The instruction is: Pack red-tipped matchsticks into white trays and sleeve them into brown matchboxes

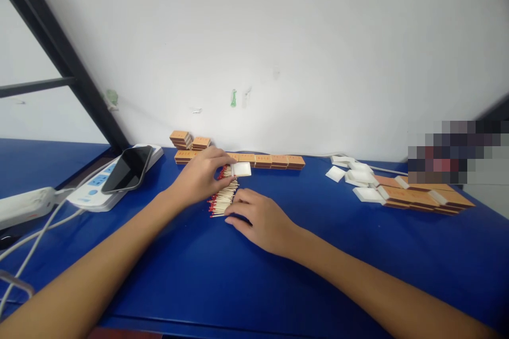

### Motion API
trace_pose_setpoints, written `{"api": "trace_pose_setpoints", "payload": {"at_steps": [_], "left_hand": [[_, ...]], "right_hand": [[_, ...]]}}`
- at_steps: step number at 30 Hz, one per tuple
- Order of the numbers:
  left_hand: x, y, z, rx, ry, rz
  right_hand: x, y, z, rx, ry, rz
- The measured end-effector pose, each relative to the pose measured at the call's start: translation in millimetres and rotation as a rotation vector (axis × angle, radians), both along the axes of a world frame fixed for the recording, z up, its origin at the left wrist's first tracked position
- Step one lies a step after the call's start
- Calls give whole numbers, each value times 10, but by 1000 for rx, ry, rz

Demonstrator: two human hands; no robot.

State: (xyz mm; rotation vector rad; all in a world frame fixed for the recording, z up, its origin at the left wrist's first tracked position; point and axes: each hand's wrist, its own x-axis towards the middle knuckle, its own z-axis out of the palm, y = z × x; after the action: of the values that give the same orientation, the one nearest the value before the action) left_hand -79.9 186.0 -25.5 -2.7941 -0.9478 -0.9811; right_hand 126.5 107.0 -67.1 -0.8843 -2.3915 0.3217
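Observation:
A heap of red-tipped matches lies on the blue table between my hands. My left hand reaches over the heap and pinches a small white matchbox tray at its left end. My right hand rests on the table at the heap's right side, fingers curled against the matches. A row of brown matchboxes runs along the wall behind the tray.
A stack of brown matchboxes stands at the back left. White trays and brown sleeves lie at the right. A phone rests on a white power strip at the left, with cables trailing forward.

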Motion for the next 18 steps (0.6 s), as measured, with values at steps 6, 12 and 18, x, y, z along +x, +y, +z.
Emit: {"api": "trace_pose_setpoints", "payload": {"at_steps": [6,12,18], "left_hand": [[9,-16,-5,-3,10,-2],[1,-21,1,-1,22,-1],[8,-22,-5,-3,24,-3]], "right_hand": [[-70,18,-32,-27,-13,-31],[-86,2,-40,-54,4,-65],[-109,-9,-28,-78,-43,-74]]}}
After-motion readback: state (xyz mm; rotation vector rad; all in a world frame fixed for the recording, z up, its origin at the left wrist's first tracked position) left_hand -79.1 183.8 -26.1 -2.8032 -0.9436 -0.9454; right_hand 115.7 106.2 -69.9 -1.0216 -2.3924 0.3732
